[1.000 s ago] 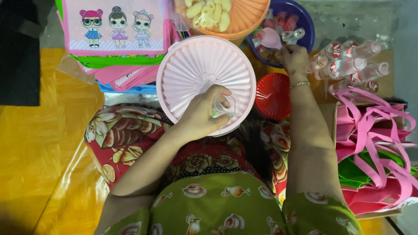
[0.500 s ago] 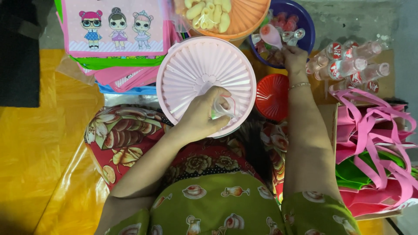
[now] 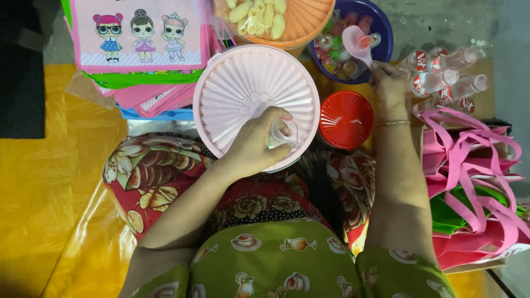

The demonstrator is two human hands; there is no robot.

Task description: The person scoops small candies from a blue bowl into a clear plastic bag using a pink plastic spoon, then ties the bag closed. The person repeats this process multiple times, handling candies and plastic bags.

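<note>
My left hand (image 3: 256,144) is closed around a small clear plastic bag (image 3: 282,134) on top of a ribbed pink round lid (image 3: 243,88) in front of me. My right hand (image 3: 389,83) is stretched forward and grips the handle of a pink scoop (image 3: 356,41), whose bowl is raised over a dark blue bowl (image 3: 383,33) full of small coloured jelly cups. A red ribbed lid (image 3: 345,118) lies between my two arms.
An orange bowl of pale snacks (image 3: 276,19) stands at the back. Pink cartoon-doll bags (image 3: 141,36) are stacked at the back left. Small bottles (image 3: 447,77) lie at the right, above a pile of pink and green bags (image 3: 475,182). Yellow sheeting (image 3: 49,182) covers the floor.
My right hand has lifted the pink scoop a little out of the blue bowl. My left hand stays on the clear bag over the pink lid.
</note>
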